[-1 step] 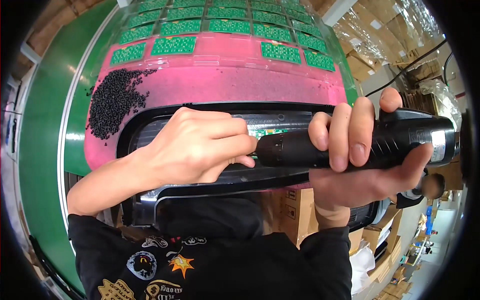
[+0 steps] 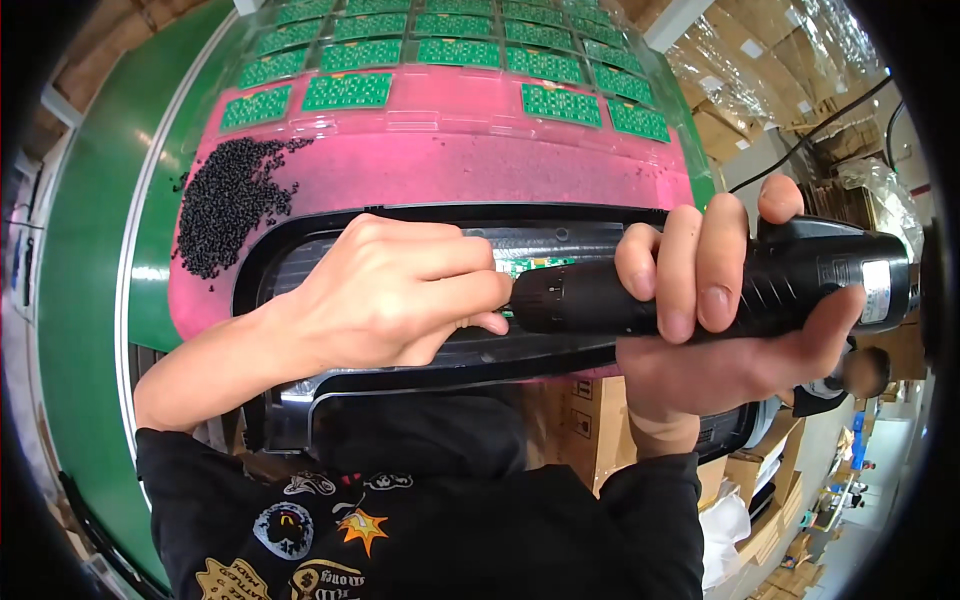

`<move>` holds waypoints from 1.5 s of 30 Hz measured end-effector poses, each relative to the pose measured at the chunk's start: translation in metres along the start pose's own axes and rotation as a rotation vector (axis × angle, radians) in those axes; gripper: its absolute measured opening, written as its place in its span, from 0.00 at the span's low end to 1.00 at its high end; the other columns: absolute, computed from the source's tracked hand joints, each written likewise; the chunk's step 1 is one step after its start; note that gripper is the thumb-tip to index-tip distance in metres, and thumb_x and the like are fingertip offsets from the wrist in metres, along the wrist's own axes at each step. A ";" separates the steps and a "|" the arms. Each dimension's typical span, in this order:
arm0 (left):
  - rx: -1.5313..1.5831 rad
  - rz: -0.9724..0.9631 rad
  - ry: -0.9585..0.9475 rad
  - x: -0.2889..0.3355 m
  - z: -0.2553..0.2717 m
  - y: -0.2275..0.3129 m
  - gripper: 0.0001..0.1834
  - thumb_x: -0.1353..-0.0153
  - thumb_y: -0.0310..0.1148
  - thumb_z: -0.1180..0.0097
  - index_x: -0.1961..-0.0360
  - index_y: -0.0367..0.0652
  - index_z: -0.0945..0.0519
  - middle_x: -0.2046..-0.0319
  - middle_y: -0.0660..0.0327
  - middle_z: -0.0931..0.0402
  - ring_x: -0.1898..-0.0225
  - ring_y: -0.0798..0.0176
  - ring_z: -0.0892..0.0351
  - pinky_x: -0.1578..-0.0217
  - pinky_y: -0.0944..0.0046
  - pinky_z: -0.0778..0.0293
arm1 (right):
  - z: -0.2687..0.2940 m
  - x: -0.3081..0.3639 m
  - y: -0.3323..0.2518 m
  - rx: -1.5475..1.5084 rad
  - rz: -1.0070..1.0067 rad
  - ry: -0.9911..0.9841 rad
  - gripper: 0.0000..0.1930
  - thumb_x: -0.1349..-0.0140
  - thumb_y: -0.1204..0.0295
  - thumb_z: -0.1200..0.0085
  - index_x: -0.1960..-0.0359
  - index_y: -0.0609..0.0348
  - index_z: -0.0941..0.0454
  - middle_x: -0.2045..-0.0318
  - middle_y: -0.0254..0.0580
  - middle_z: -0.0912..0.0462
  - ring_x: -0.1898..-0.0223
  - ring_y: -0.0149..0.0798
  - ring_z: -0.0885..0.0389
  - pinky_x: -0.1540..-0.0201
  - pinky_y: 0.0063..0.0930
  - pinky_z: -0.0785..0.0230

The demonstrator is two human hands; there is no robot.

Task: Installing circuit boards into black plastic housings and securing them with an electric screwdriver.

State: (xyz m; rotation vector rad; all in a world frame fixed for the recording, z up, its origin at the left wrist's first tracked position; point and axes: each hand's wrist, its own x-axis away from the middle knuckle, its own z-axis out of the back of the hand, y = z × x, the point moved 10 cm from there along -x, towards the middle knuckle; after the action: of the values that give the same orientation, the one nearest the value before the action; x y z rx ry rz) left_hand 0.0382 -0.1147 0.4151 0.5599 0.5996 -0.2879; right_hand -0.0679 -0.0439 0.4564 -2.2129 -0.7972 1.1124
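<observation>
wrapping our right hand [image 2: 700, 290] firmly about the thick black electric screwdriver [image 2: 600, 297], we hold it almost level over the open black plastic housing [image 2: 450, 214], perhaps to steady its weight. our left hand [image 2: 400, 290] has its fingers bunched together at the tool's nose, likely to guide it; we cannot tell what they pinch. beneath, the green circuit board [image 2: 540, 264] lies inside the housing, mostly hidden by hand and tool. the housing is long, shallow and glossy, with a raised rim and rounded corner. to our left, a loose, grainy heap of what look like tiny black screws [image 2: 225, 205] sits on the smooth pink mat [image 2: 450, 165], probably for easy reach; beyond, clear plastic trays [image 2: 430, 122] seem to separate rectangular green boards [image 2: 345, 92] in rows.
</observation>
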 end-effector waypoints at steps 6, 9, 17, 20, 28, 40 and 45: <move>-0.017 -0.034 -0.075 -0.001 -0.001 0.003 0.11 0.57 0.27 0.35 0.77 0.41 0.27 0.80 0.62 0.34 0.79 0.58 0.28 0.82 0.60 0.32 | -0.003 0.005 0.004 -0.017 -0.010 -0.042 0.30 0.38 0.39 0.57 0.51 0.52 0.32 0.83 0.27 0.33 0.85 0.25 0.37 0.74 0.26 0.41; 0.000 -0.038 -0.047 0.000 0.000 0.004 0.10 0.58 0.25 0.36 0.77 0.40 0.26 0.80 0.61 0.33 0.80 0.57 0.29 0.83 0.60 0.33 | -0.005 0.008 0.002 -0.036 -0.011 -0.019 0.30 0.39 0.39 0.56 0.50 0.52 0.33 0.82 0.28 0.32 0.85 0.26 0.36 0.73 0.26 0.40; 0.171 0.185 0.163 0.001 0.019 -0.028 0.02 0.49 0.19 0.40 0.73 0.32 0.21 0.78 0.57 0.23 0.76 0.59 0.23 0.75 0.66 0.28 | -0.007 0.012 -0.023 0.108 0.166 -0.045 0.30 0.42 0.42 0.48 0.52 0.55 0.35 0.83 0.28 0.32 0.86 0.26 0.36 0.74 0.25 0.38; 0.271 0.303 0.040 0.006 0.001 -0.037 0.06 0.51 0.18 0.38 0.69 0.34 0.18 0.74 0.56 0.19 0.72 0.60 0.18 0.71 0.66 0.25 | -0.006 0.013 -0.034 0.073 0.222 0.028 0.27 0.45 0.47 0.43 0.57 0.54 0.36 0.83 0.27 0.32 0.85 0.24 0.34 0.74 0.24 0.38; 0.493 0.384 0.009 0.007 -0.008 -0.043 0.06 0.50 0.18 0.38 0.69 0.34 0.17 0.74 0.55 0.18 0.73 0.60 0.18 0.71 0.66 0.23 | -0.013 0.016 -0.036 0.075 0.327 0.003 0.26 0.45 0.48 0.42 0.59 0.55 0.36 0.84 0.26 0.32 0.86 0.23 0.34 0.76 0.21 0.39; 0.406 0.454 -0.137 0.011 -0.020 -0.049 0.05 0.48 0.20 0.39 0.68 0.33 0.19 0.76 0.56 0.21 0.75 0.60 0.20 0.73 0.64 0.25 | -0.013 0.013 -0.032 0.087 0.261 -0.118 0.26 0.46 0.50 0.40 0.59 0.56 0.35 0.83 0.28 0.31 0.85 0.25 0.33 0.75 0.23 0.39; 0.211 0.359 -0.111 0.011 -0.019 -0.048 0.04 0.47 0.21 0.40 0.68 0.35 0.21 0.74 0.56 0.24 0.72 0.53 0.22 0.72 0.60 0.28 | 0.011 -0.007 -0.024 0.247 0.133 -0.123 0.30 0.43 0.40 0.50 0.57 0.58 0.32 0.83 0.30 0.33 0.86 0.26 0.39 0.76 0.25 0.44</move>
State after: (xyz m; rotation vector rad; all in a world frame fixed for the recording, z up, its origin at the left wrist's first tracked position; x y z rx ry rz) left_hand 0.0189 -0.1438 0.3754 0.8365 0.3542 -0.0416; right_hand -0.0867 -0.0303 0.4709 -2.0294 -0.5339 1.3448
